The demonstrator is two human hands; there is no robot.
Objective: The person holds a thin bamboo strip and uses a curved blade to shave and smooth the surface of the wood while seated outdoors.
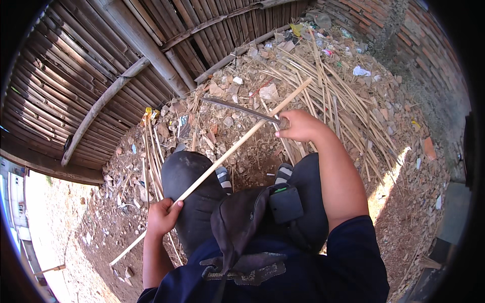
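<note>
A long pale bamboo strip [236,145] slants across in front of me, from the lower left up to the far right. Beside my left knee, my left hand [162,216] is closed around its lower part. Beyond my right knee, my right hand [299,125] grips the handle of a long-bladed knife [237,106]. Its dark blade points to the left and crosses the strip near the strip's far end. Whether the edge presses into the strip or only rests against it, I cannot tell.
Many cut strips [348,121] lie in a loose pile at the far right; several more [151,146] lie left of my knee. Rubble and litter cover the ground [222,86]. A bamboo wall [65,86] stands at the left, a brick wall [424,55] at the right.
</note>
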